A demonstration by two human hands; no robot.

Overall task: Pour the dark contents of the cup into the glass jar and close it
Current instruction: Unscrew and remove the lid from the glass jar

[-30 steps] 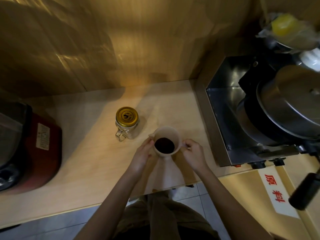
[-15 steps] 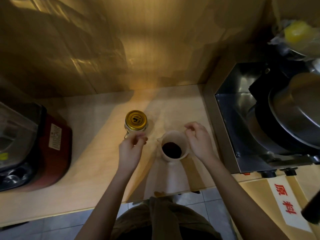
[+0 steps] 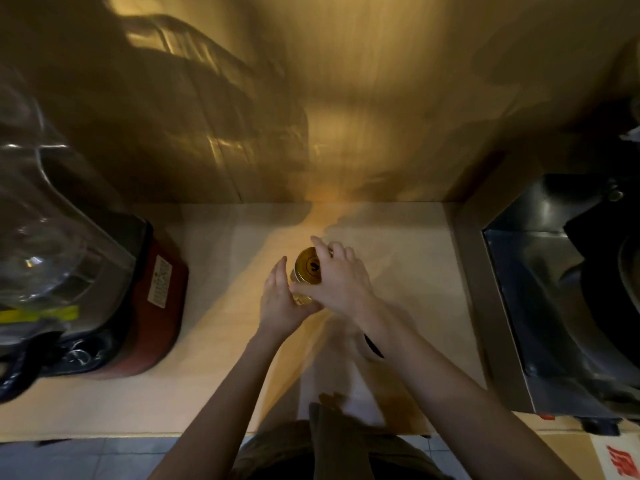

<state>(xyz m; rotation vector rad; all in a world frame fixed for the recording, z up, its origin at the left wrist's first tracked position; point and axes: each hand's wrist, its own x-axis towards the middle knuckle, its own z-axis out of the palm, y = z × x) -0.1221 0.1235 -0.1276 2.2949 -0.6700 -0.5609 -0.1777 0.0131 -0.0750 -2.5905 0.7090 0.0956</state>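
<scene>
gold lid point(image 3: 309, 265) held in right hand point(image 3: 341, 284)'s grip; left hand point(image 3: 281, 297) apparently cradles glass jar point(image 3: 300, 295).

White label point(image 3: 159, 285) on red appliance point(image 3: 152, 327): prob. unreadable.

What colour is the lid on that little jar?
Gold, with a small dark mark in the middle of the lid, seen in the head view.
</scene>
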